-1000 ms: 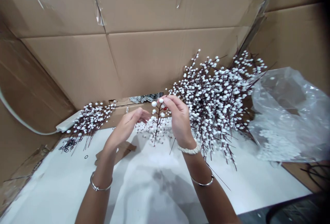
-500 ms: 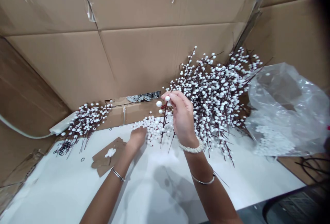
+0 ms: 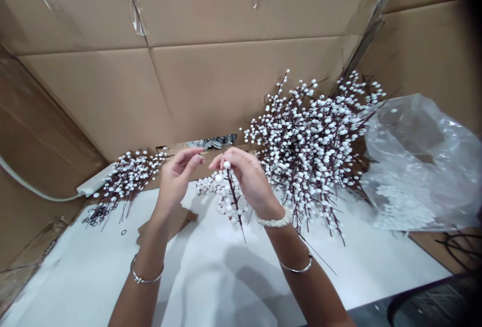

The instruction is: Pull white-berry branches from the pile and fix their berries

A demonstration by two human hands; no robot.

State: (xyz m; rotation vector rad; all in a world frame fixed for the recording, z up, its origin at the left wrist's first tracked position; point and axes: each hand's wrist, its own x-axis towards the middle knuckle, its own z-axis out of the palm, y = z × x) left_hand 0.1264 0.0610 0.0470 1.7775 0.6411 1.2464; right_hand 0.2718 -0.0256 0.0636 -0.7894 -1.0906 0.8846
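Note:
My right hand [image 3: 245, 181] is shut on a thin dark stem of a white-berried sprig [image 3: 233, 199], pinching it near the top, and the stem's lower end points down past the hand. My left hand [image 3: 176, 179] is raised just left of the sprig, with curled fingers apart and nothing visible in them. A heap of loose white berries [image 3: 207, 185] lies directly behind the sprig. To the right of my right wrist stands a large pile of white berry sprays [image 3: 311, 143].
A smaller bunch of berry sprays [image 3: 130, 179] lies at left, beside black rings [image 3: 98, 214] and a white power strip [image 3: 96, 181]. A clear plastic bag [image 3: 419, 161] holding white berries sits at right. Cardboard walls surround the white-covered table [image 3: 226, 277].
My left hand has risen from the tabletop to beside the sprig, now covering most of the cardboard piece. My right hand has shifted left, and the sprig now hangs lower.

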